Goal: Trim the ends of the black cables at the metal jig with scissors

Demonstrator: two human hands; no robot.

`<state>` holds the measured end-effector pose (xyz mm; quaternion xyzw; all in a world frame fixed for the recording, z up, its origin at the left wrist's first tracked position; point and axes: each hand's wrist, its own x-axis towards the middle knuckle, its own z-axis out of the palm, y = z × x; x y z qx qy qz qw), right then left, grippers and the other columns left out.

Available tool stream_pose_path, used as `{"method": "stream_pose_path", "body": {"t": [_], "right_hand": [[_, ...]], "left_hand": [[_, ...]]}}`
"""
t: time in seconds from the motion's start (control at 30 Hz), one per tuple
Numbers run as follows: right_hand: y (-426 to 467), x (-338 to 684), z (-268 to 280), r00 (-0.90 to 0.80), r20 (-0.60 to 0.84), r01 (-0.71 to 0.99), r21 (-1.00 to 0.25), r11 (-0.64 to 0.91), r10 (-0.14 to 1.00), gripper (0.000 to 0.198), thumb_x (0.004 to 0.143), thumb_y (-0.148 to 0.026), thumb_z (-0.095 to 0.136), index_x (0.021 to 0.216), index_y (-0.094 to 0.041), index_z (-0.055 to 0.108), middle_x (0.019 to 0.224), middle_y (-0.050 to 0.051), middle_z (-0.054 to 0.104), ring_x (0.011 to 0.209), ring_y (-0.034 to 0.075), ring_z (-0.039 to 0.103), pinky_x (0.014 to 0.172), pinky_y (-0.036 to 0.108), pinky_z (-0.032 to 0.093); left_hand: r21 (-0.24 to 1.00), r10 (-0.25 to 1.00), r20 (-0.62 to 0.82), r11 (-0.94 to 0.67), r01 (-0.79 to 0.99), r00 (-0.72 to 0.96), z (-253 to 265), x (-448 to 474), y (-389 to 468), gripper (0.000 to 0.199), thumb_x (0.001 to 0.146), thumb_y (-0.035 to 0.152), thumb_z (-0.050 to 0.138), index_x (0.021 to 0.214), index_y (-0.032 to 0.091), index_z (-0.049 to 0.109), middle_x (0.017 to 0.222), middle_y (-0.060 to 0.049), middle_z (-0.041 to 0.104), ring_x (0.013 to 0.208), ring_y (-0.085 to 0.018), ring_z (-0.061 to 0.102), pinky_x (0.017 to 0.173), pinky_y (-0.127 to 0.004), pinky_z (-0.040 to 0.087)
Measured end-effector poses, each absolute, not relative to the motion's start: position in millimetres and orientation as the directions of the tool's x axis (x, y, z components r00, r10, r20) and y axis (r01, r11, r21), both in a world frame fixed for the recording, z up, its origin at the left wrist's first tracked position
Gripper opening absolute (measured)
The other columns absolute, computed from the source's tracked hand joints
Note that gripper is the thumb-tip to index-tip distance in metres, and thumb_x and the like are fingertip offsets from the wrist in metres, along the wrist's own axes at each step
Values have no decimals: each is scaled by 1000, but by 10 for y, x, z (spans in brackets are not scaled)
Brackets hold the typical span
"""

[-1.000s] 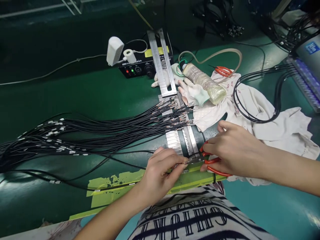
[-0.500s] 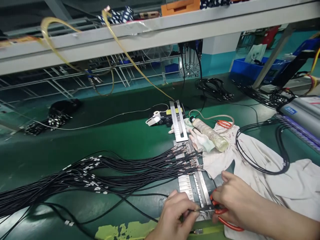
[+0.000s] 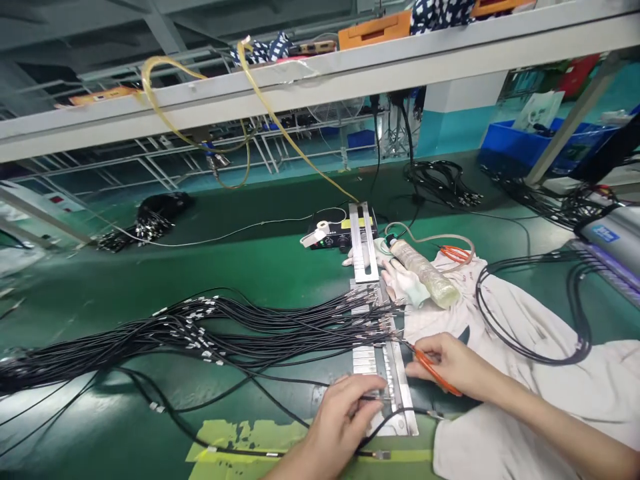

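The work surface is a dark green bench mat [image 3: 150, 293] that fills the middle of the frame; a patch of yellow-green tape [image 3: 235, 443] lies on it at the lower centre. A grey metal shelf beam [image 3: 320, 80] crosses the upper part of the frame, with yellow tubing [image 3: 280, 127] hanging from it to the bench. Blue plastic bins [image 3: 520, 143] stand at the upper right.

A large bundle of thin black wires with metal tips [image 3: 225, 330] runs from the left edge to a slotted silver metal fixture plate [image 3: 395, 393] at the lower centre. The left hand [image 3: 345, 417], at the bottom centre, pinches one black wire against the plate with fingers closed. The right hand [image 3: 450, 367], just right of the plate, is closed around orange-handled pliers [image 3: 430, 370], whose tip points at the wire ends. A white stained cloth [image 3: 530, 347] lies under the right forearm. A clear wrapped plastic bottle [image 3: 425, 273] rests on white gloves [image 3: 400, 283] above the plate, near a black control box [image 3: 333, 237]
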<state>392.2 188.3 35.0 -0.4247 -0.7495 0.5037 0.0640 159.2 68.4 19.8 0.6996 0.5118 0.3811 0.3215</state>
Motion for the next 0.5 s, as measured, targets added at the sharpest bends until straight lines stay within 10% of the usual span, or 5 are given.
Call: {"method": "stream_pose_path", "body": {"t": [0.5], "right_hand": [[1926, 3902, 88, -571, -105, 682, -613, 399, 814, 46, 82, -49, 69, 57, -19, 45, 56, -3, 58, 61, 14, 50, 66, 24, 33]], "left_hand": [[706, 935, 345, -314, 635, 79, -111, 1692, 769, 17, 97, 22, 55, 108, 22, 68, 92, -6, 75, 83, -15, 72, 78, -19, 56]]}}
